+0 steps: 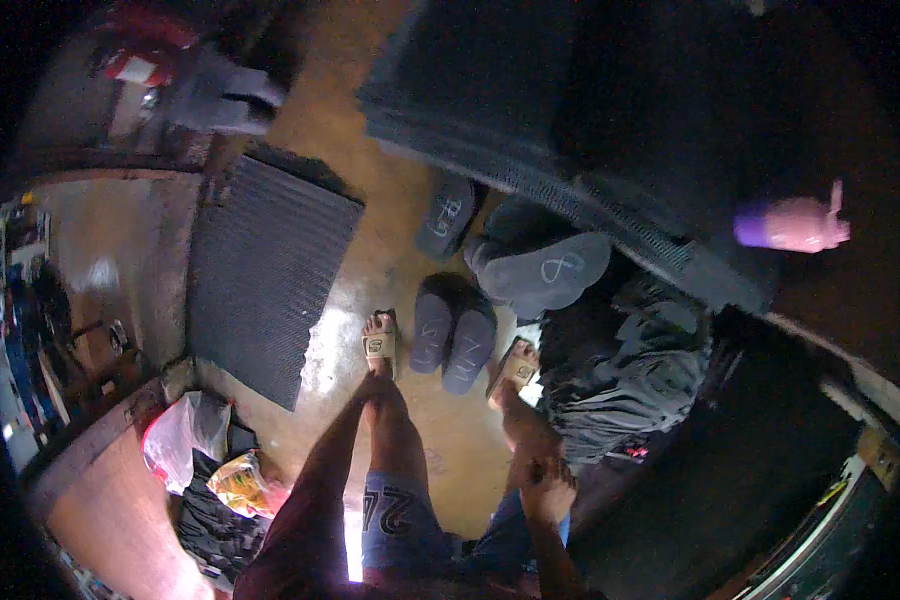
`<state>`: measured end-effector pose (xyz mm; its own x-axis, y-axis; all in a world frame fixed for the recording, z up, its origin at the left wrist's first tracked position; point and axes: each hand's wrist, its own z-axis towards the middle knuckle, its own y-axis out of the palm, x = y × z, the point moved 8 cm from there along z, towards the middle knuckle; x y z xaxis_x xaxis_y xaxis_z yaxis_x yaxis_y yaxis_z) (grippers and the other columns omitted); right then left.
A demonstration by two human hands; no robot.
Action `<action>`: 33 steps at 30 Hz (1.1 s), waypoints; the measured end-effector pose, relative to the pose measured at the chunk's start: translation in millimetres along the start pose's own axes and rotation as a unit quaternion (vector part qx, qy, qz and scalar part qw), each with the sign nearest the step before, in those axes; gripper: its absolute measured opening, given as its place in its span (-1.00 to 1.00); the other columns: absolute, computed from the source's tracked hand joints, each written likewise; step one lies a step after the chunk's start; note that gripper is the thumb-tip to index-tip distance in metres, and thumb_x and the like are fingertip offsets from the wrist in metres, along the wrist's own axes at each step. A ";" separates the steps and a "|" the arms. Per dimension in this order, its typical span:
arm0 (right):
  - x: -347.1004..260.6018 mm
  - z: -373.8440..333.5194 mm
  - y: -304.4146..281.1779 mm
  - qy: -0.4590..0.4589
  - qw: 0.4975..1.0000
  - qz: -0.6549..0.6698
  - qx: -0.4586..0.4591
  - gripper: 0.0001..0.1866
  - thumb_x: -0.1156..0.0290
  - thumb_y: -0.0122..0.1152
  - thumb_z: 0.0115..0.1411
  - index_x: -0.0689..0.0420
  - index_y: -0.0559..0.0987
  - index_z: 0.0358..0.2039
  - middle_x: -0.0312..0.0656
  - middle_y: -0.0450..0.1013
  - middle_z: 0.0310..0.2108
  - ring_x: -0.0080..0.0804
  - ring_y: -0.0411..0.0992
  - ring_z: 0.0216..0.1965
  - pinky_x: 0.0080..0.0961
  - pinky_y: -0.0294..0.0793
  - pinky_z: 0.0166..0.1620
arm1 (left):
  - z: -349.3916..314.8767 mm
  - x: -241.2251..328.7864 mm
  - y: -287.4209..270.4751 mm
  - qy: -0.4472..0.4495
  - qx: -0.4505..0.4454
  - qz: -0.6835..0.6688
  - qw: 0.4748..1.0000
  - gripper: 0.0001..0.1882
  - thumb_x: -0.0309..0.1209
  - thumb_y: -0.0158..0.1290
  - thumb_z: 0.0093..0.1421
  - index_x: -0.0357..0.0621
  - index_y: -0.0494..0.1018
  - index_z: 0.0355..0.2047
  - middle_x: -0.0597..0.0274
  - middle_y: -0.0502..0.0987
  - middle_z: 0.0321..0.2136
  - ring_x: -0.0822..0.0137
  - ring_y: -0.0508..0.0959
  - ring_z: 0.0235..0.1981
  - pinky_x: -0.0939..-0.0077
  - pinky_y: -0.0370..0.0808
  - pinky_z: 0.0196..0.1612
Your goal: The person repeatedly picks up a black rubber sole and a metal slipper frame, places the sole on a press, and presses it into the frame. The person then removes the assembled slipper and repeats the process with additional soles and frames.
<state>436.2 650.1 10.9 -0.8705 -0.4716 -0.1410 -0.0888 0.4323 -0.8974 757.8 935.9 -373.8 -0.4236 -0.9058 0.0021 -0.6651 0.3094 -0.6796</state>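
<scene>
My right hand [548,492] is by my right knee, its fingers curled in around a small dark patch that I cannot make out. My left arm [315,480] reaches down beside my left shin; the hand at its end is too dark to read. Between my sandalled feet lies a pair of dark grey slipper-shaped soles [454,335] with pale chalk marks. Beyond them is another marked sole [446,215], and to its right a small pile of larger soles [550,280]. Neither hand touches any of these soles.
A ribbed dark mat [270,270] lies left. Stacked dark sheets [570,160] fill the far right, a pink and purple bottle [795,223] beside them. Black crumpled material [625,370] heaps by my right foot. Plastic bags [190,440] and dark cloth [215,520] sit lower left.
</scene>
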 end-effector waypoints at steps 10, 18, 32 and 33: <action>29.8 -15.7 26.4 -0.140 0.975 -0.028 -0.172 -0.46 -0.09 0.11 0.30 0.20 0.68 -0.21 0.11 0.62 -0.25 0.16 0.59 -0.19 0.04 0.56 -0.06 | -474.3 -83.9 5.2 -0.140 -0.129 -0.365 0.911 0.05 0.23 0.16 0.16 -0.40 0.18 0.37 -0.32 0.29 0.33 -0.14 0.36 0.33 0.00 0.34 0.32; -116.0 -90.0 74.8 -0.375 0.824 -0.213 -0.367 -0.48 -0.03 0.09 0.35 0.25 0.65 -0.25 0.16 0.60 -0.26 0.23 0.56 -0.22 0.08 0.52 -0.12 | -582.9 -164.4 13.1 -0.096 -0.156 -0.453 0.872 -0.28 0.09 0.13 0.17 -0.35 0.54 0.06 -0.26 0.58 0.04 -0.12 0.57 0.12 0.00 0.42 0.23; -588.1 -437.2 140.2 -0.618 0.552 -0.360 -0.427 -0.64 0.08 0.07 0.35 0.13 0.57 -0.11 0.17 0.58 -0.09 0.21 0.54 -0.04 0.02 0.50 0.01 | -667.4 -352.2 94.9 -0.215 0.031 -0.694 0.686 -0.40 0.02 0.00 0.27 -0.28 0.58 0.02 -0.28 0.60 -0.01 -0.16 0.61 0.05 0.02 0.50 0.14; -614.5 -459.2 144.0 -0.618 0.550 -0.354 -0.436 -0.64 0.08 0.07 0.35 0.11 0.58 -0.11 0.16 0.58 -0.09 0.20 0.54 -0.03 0.01 0.50 0.02 | -664.3 -367.7 94.7 -0.219 0.023 -0.699 0.680 -0.40 0.02 -0.01 0.27 -0.27 0.59 0.02 -0.28 0.60 -0.01 -0.16 0.61 0.05 0.02 0.50 0.15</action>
<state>736.0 1355.1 160.3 0.4779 -0.6885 -0.5455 -0.8612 -0.2450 -0.4453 442.0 1490.5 48.3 0.8337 -0.3081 0.4583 -0.2051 -0.9433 -0.2610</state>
